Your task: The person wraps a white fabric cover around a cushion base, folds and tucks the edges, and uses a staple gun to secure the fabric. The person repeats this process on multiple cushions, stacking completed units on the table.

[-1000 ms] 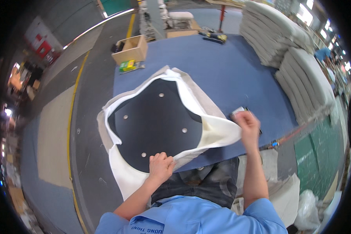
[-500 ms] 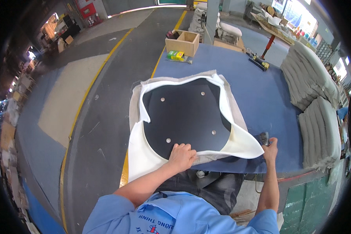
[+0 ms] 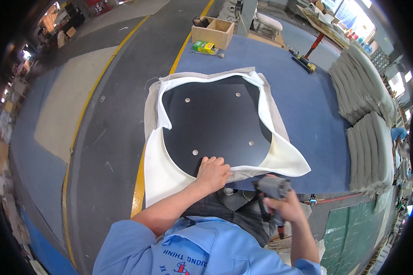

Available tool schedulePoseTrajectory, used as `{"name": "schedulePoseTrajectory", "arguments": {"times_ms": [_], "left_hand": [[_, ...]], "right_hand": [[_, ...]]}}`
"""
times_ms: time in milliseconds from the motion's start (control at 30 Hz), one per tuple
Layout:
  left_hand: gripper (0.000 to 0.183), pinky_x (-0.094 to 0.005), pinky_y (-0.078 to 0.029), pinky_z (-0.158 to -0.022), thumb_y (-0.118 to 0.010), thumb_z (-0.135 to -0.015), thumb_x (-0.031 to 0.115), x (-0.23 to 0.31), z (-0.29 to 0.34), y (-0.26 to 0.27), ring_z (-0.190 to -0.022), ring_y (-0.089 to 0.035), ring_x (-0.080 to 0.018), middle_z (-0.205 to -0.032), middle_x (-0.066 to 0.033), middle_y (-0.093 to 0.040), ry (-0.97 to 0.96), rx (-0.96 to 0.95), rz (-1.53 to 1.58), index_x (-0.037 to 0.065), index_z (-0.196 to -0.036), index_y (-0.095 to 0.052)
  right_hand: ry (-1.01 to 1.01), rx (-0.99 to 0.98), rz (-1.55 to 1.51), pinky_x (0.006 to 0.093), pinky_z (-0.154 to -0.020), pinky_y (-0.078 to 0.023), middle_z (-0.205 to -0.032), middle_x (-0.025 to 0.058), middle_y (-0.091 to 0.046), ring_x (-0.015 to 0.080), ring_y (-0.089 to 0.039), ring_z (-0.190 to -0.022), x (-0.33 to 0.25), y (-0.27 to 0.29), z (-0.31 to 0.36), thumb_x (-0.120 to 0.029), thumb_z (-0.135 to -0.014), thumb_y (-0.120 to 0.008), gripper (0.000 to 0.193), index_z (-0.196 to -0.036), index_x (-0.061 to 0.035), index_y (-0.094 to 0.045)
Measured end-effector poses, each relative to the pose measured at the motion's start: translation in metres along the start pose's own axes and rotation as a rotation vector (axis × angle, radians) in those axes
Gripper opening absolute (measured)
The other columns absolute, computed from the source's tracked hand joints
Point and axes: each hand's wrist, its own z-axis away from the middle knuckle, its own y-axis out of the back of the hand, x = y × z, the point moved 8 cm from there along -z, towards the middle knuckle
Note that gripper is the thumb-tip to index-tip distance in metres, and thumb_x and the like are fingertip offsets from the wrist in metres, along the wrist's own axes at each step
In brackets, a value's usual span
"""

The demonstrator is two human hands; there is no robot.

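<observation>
Head view: since half a second ago, the right hand [image 3: 287, 206] has brought a grey staple gun [image 3: 274, 187], now blurred, from the table's right side to its near edge, fingers wrapped around the handle. The left hand [image 3: 212, 174] stays curled closed on white foam [image 3: 163, 167] edging a four-holed black panel [image 3: 215, 123] on the blue table [image 3: 307, 105]. Dark lettering and a red emblem mark the light-blue shirt [image 3: 170, 236].

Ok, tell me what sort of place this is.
Probably an upholstery workshop: the left hand is at a black panel edged with white padding, the right hand holds a grey handheld tool, and padded pieces are piled nearby.
</observation>
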Motion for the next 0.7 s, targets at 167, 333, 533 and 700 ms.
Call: {"name": "schedulePoseTrajectory", "arguments": {"times_ms": [167, 333, 533, 700], "left_hand": [[0.022, -0.0453, -0.039, -0.084, -0.072, -0.096, 0.033, -0.001, 0.001, -0.001, -0.092, -0.060, -0.0266, -0.089, -0.0059, -0.061, -0.021, 0.082, 0.014, 0.014, -0.085, -0.074], [0.022, -0.0451, -0.040, -0.083, -0.071, -0.098, 0.031, -0.006, -0.001, -0.001, -0.092, -0.061, -0.0269, -0.089, -0.0060, -0.062, -0.007, 0.063, 0.025, 0.013, -0.086, -0.074], [0.022, -0.0456, -0.041, -0.081, -0.069, -0.099, 0.029, -0.007, 0.000, 0.000, -0.090, -0.062, -0.0276, -0.089, -0.0067, -0.062, -0.024, 0.076, 0.037, 0.012, -0.085, -0.074], [0.024, -0.0459, -0.041, -0.081, -0.068, -0.100, 0.028, -0.004, -0.002, -0.001, -0.089, -0.062, -0.0281, -0.089, -0.0073, -0.063, -0.019, 0.071, 0.006, 0.012, -0.084, -0.073]], "right_hand": [[-0.069, -0.046, 0.049, 0.0265, -0.057, -0.052, -0.100, 0.0024, -0.069, 0.0079, -0.061, -0.072, 0.037, -0.042, -0.047, -0.004, -0.095, -0.080, 0.068, -0.156, -0.0083, -0.050], [-0.063, 0.037, 0.079, 0.0261, -0.059, -0.052, -0.100, 0.0019, -0.069, 0.0083, -0.061, -0.072, 0.028, -0.059, -0.054, -0.004, -0.095, -0.080, 0.070, -0.157, -0.0078, -0.048], [-0.033, 0.042, 0.176, 0.0280, -0.062, -0.054, -0.104, 0.0034, -0.071, 0.0101, -0.064, -0.076, 0.024, -0.069, -0.058, -0.003, -0.093, -0.080, 0.073, -0.158, -0.0076, -0.046], [0.034, 0.056, 0.331, 0.0348, -0.092, -0.056, -0.124, 0.0106, -0.074, 0.0189, -0.070, -0.107, 0.025, -0.068, -0.061, -0.005, -0.092, -0.082, 0.073, -0.157, -0.0064, -0.047]]}}
